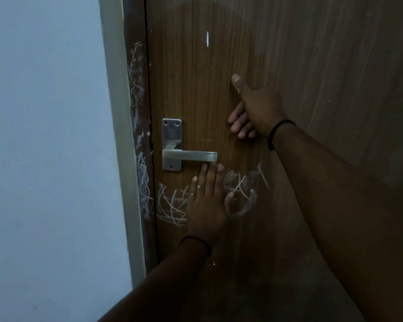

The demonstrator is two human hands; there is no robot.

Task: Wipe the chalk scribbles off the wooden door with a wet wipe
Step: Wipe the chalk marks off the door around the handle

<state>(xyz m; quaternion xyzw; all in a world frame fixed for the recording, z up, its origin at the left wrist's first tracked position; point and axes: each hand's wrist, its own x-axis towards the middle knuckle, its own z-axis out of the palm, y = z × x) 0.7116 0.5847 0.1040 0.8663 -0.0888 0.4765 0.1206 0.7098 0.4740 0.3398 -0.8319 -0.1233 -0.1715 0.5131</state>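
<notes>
— What do I have nearest the lens?

— My left hand [206,201], low centre of frame, fingers straight and flat on the wooden door [312,66], covering part of the chalk scribbles [172,205] just under the metal handle [189,156].

— And the right hand [254,110]?

— Mid-frame, thumb up, fingers loosely bent against the door. I can't see a wipe. More chalk runs up the door frame [137,126] at left.

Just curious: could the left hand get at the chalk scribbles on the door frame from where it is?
Probably yes: the left hand lies flat on the door just right of the frame scribbles, nothing between.
</notes>
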